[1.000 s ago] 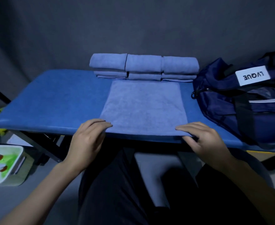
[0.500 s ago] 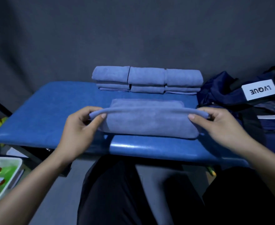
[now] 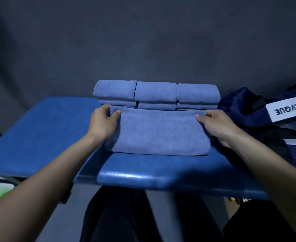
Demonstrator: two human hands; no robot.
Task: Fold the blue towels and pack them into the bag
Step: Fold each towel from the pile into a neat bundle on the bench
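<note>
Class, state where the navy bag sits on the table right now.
In the head view the navy bag lies at the table's right end, just right of the stacked folded towels and beside the right hand.

Makeshift studio: dark backdrop (image 3: pixel 143 41), padded blue table (image 3: pixel 39 133).

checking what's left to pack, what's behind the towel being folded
Behind the towel held by the left hand and right hand: folded towels stacked in three columns. Their lowest layers are hidden.
</note>
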